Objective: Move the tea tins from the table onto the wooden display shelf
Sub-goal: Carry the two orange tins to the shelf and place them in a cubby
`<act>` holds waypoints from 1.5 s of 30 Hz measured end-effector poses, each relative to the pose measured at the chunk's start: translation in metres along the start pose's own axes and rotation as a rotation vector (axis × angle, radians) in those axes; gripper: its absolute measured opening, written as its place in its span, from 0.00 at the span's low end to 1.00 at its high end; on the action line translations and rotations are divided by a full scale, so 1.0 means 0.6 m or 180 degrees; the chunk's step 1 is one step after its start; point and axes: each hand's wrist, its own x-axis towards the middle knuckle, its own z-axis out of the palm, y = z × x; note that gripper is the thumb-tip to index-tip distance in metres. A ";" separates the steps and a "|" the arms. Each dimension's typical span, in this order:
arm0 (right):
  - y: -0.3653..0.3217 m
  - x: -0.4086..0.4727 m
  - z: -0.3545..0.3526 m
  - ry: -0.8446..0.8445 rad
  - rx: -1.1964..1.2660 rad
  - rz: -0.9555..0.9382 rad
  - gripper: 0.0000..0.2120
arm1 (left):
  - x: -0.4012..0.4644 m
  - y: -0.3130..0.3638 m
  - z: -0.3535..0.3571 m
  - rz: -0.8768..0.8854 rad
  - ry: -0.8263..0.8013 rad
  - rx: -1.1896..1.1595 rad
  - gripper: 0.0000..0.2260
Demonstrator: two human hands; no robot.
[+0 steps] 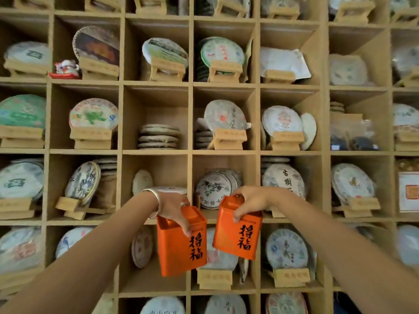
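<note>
Two orange rectangular tea tins with black characters hang in the air in front of the wooden display shelf [190,152]. My left hand [174,207] grips the left tin [179,248] from above by its top edge; a silver bangle sits on that wrist. My right hand [247,202] holds the right tin [238,234] by its lid and upper rim, slightly tilted. The tins are side by side and apart, level with the third and fourth rows of compartments. No table is in view.
The shelf is a grid of square compartments, most holding round wrapped tea cakes on small wooden stands. One central compartment holds a low flat stack of tea cakes [158,137] with room above. A small lucky-cat figurine [65,69] stands upper left.
</note>
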 end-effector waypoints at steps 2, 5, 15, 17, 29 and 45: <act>0.003 0.052 -0.004 0.0038 0.0033 -0.0055 0.40 | 0.035 -0.022 -0.009 -0.0056 -0.0012 0.0008 0.45; 0.008 0.119 -0.008 0.0022 0.0096 -0.0088 0.42 | 0.082 -0.052 -0.023 -0.0085 -0.0112 0.0005 0.45; 0.015 0.284 -0.035 0.0071 -0.0185 -0.0030 0.42 | 0.188 -0.123 -0.044 -0.0016 -0.0198 0.0114 0.43; 0.018 0.308 -0.037 0.0055 -0.0231 0.0005 0.41 | 0.202 -0.130 -0.047 -0.0028 -0.0262 0.0076 0.43; 0.045 0.425 -0.021 -0.0339 -0.0098 0.0099 0.38 | 0.274 -0.130 -0.044 0.0011 -0.0480 -0.0221 0.43; 0.045 0.434 -0.031 0.0187 -0.0075 -0.0746 0.46 | 0.318 -0.082 -0.046 0.0346 -0.0560 -0.0147 0.39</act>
